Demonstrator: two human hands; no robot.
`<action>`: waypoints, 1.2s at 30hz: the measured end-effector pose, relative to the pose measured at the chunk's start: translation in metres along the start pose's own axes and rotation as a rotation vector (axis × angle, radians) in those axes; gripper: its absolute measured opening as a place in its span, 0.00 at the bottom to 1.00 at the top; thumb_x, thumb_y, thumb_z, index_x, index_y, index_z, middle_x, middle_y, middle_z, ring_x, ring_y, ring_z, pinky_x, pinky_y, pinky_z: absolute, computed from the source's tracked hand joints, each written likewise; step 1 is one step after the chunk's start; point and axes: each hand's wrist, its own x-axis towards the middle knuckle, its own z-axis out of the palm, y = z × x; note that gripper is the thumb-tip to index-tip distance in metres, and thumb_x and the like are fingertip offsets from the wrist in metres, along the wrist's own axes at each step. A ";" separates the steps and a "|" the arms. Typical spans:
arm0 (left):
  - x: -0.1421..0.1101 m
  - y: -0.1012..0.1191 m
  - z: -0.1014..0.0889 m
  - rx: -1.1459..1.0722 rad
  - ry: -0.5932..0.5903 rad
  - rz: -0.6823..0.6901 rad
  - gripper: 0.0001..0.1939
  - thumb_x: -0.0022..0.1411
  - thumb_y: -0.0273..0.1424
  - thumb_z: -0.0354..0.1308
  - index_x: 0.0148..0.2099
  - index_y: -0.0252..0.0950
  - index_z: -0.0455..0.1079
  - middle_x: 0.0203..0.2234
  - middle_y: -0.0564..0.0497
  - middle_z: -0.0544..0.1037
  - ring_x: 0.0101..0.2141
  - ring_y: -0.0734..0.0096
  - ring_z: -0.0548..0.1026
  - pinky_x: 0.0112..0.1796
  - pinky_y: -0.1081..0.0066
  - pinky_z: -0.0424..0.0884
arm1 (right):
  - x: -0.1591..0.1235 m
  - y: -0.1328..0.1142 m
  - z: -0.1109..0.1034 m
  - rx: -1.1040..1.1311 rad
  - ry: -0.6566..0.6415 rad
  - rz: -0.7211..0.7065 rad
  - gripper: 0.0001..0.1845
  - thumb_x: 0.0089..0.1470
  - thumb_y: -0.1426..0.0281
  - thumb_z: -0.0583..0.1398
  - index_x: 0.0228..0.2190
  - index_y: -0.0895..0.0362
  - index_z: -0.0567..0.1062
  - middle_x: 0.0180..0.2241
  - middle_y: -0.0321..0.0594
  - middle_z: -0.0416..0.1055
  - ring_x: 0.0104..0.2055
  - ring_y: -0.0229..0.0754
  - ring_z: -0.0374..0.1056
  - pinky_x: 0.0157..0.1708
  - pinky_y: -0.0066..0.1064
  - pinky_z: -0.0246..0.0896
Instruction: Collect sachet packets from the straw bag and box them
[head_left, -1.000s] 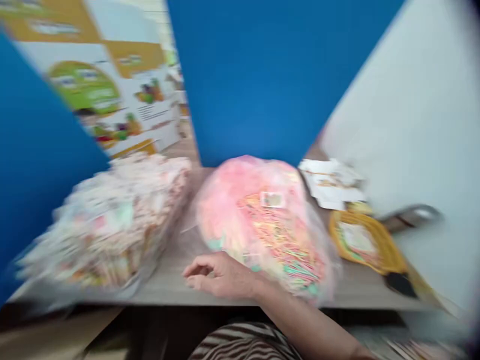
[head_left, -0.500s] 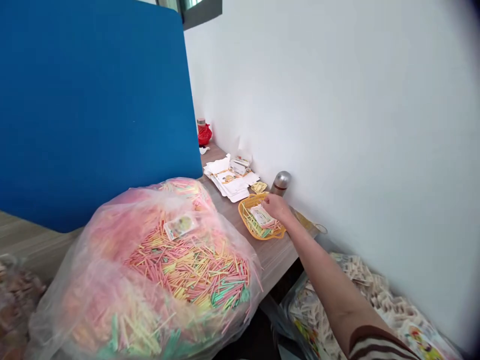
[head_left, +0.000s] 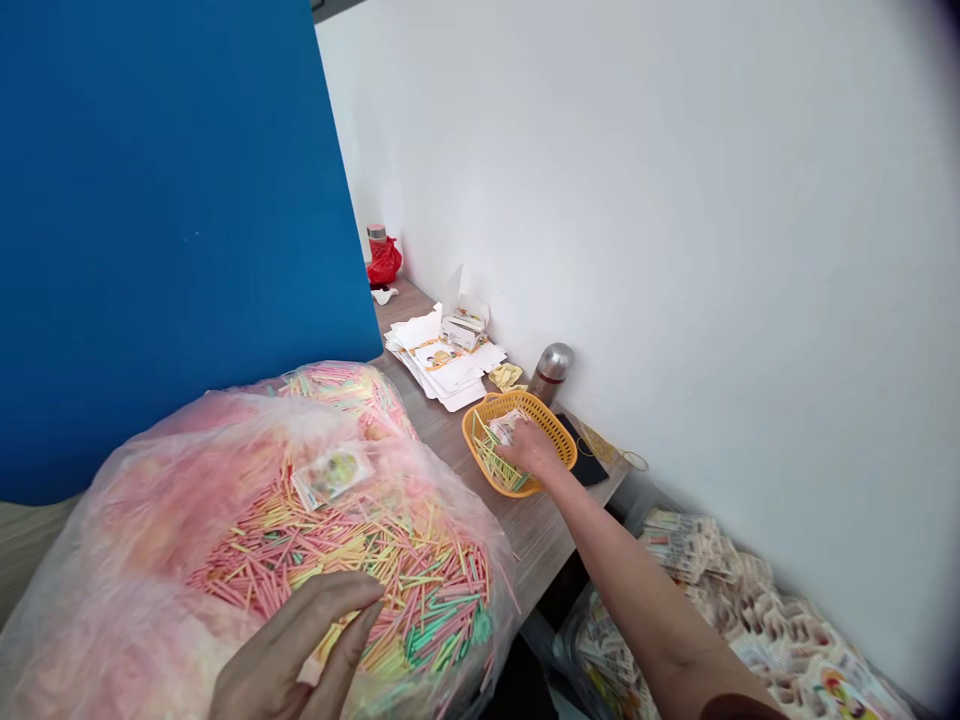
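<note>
My right hand [head_left: 531,450] reaches into an orange plastic basket [head_left: 568,446], fingers curled on a small stack of printed cards [head_left: 508,424]; its fingertips are partly hidden. Thin green and yellow sticks [head_left: 491,455] lie beside the cards in the basket. Low in the view, my left hand [head_left: 292,650] is held over a big clear plastic bag [head_left: 150,510]. Its thumb and forefinger meet in a pinch, with nothing visible between them. Loose pink, yellow and green sticks [head_left: 442,590] fill the bag, and a printed packet [head_left: 334,472] rests on top of them.
Flat white cartons [head_left: 450,370] and a steel flask [head_left: 553,366] stand beyond the basket along the wall. A blue partition [head_left: 180,230] rises behind the bag. At lower right, below the table edge, sits a bag of many printed packets [head_left: 750,600].
My left hand has come into view at the bottom. My right hand has shifted from the basket's far edge down onto the cards inside. The view has turned slightly right.
</note>
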 end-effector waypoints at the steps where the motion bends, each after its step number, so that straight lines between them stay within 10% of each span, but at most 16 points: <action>1: 0.004 0.002 0.004 -0.029 -0.003 0.000 0.06 0.66 0.33 0.55 0.41 0.41 0.73 0.33 0.54 0.80 0.34 0.78 0.79 0.37 0.85 0.74 | -0.001 -0.003 0.001 -0.010 0.011 0.007 0.28 0.52 0.58 0.64 0.49 0.64 0.70 0.50 0.59 0.70 0.53 0.55 0.66 0.49 0.36 0.59; 9: 0.008 -0.002 0.032 -0.245 -0.113 -0.064 0.04 0.64 0.27 0.57 0.41 0.41 0.72 0.33 0.54 0.78 0.35 0.78 0.78 0.37 0.83 0.73 | -0.004 -0.005 0.011 -0.014 0.025 -0.003 0.20 0.55 0.80 0.54 0.50 0.66 0.69 0.49 0.57 0.72 0.52 0.51 0.68 0.47 0.33 0.59; 16: 0.000 -0.005 0.048 -0.392 -0.212 -0.208 0.04 0.65 0.32 0.57 0.38 0.41 0.74 0.32 0.54 0.78 0.34 0.76 0.77 0.36 0.79 0.71 | -0.008 0.013 -0.008 0.046 0.007 -0.044 0.14 0.61 0.76 0.52 0.42 0.60 0.77 0.43 0.47 0.76 0.47 0.44 0.71 0.45 0.27 0.60; 23: 0.019 0.004 0.081 -0.757 -0.287 -0.732 0.14 0.60 0.41 0.61 0.41 0.37 0.77 0.36 0.46 0.80 0.38 0.65 0.77 0.42 0.69 0.72 | -0.034 0.004 -0.035 0.023 0.081 0.027 0.18 0.65 0.74 0.46 0.41 0.63 0.75 0.39 0.51 0.76 0.43 0.47 0.73 0.40 0.30 0.61; 28: 0.058 0.021 0.146 -1.454 -0.189 -0.989 0.23 0.56 0.42 0.66 0.50 0.37 0.74 0.50 0.42 0.77 0.50 0.62 0.75 0.54 0.64 0.67 | -0.085 -0.036 -0.031 0.006 0.124 0.045 0.17 0.65 0.74 0.46 0.44 0.62 0.72 0.37 0.51 0.77 0.40 0.49 0.74 0.36 0.33 0.62; 36: 0.107 0.017 0.202 -1.739 0.122 -1.344 0.09 0.64 0.32 0.57 0.41 0.30 0.72 0.31 0.46 0.80 0.31 0.70 0.78 0.41 0.70 0.75 | -0.123 -0.057 -0.037 0.201 0.085 -0.224 0.13 0.64 0.67 0.54 0.46 0.59 0.72 0.46 0.48 0.74 0.47 0.47 0.70 0.44 0.32 0.63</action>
